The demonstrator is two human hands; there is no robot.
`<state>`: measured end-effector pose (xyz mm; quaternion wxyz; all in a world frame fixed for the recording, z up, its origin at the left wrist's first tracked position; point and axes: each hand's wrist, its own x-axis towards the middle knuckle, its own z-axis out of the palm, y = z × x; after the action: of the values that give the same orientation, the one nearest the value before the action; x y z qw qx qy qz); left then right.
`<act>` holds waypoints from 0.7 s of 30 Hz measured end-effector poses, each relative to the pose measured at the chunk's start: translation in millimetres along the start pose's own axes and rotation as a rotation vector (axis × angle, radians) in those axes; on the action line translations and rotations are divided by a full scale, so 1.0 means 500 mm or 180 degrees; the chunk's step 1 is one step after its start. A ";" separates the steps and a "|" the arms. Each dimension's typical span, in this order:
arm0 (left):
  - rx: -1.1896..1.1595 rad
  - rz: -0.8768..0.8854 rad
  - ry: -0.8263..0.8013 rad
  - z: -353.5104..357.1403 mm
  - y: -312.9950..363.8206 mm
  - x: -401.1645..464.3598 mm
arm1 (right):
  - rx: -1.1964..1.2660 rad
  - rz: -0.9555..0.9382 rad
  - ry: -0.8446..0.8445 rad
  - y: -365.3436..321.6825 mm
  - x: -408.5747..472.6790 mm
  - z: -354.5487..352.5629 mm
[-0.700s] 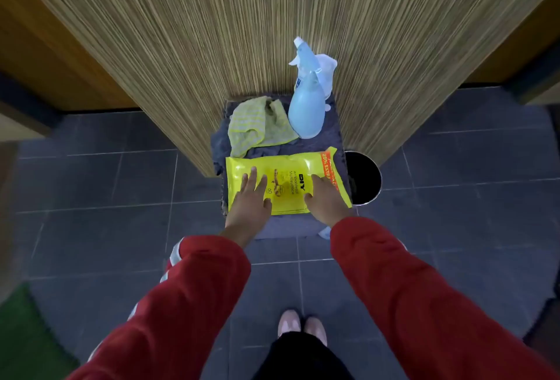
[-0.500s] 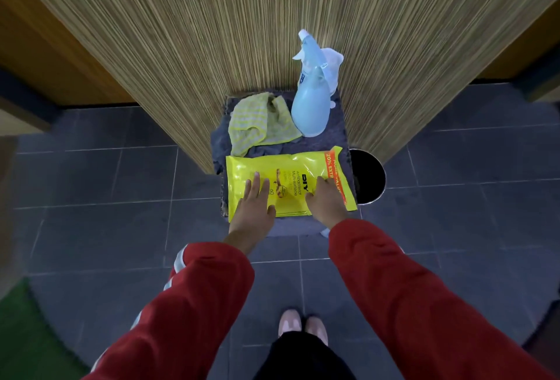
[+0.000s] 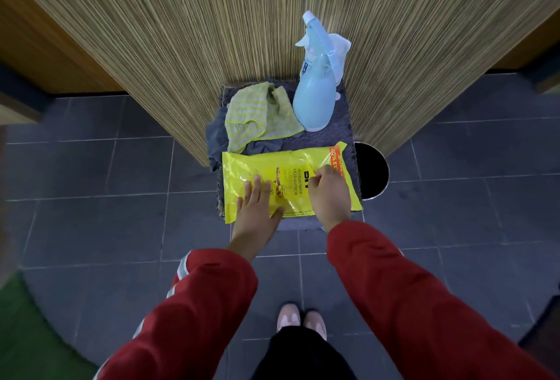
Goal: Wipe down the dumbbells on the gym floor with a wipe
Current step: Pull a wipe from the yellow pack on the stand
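A yellow pack of wipes point(image 3: 272, 167) lies flat on a grey mat-covered stool point(image 3: 328, 134) in front of me. My left hand point(image 3: 257, 210) rests flat on the pack's left half with straight fingers. My right hand point(image 3: 328, 194) sits over the pack's right half, its fingers curled and pinching at the pack's clear flap near the label. No dumbbells are in view.
A pale blue spray bottle point(image 3: 313, 85) stands at the stool's back right, beside a crumpled yellow-striped cloth point(image 3: 260, 114). A black round bin point(image 3: 371, 172) stands right of the stool. A wood-grain wall panel point(image 3: 242, 31) rises behind. Grey tiled floor point(image 3: 106, 222) surrounds; my feet point(image 3: 298, 317) are below.
My right hand has gone from lying flat on the pack to curling its fingers at the flap. My left hand stays pressed on the left half.
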<state>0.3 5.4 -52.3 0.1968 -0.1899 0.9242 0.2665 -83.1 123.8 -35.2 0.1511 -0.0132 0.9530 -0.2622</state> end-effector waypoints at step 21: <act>-0.1106 -0.0638 0.0227 -0.009 0.023 -0.006 | 0.0059 -0.1656 0.0040 0.000 -0.046 0.045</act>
<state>-3.5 12.6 -42.8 0.1538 -0.3213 0.8472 0.3941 -54.5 115.2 -46.9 0.0728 -0.2548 0.9160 -0.3011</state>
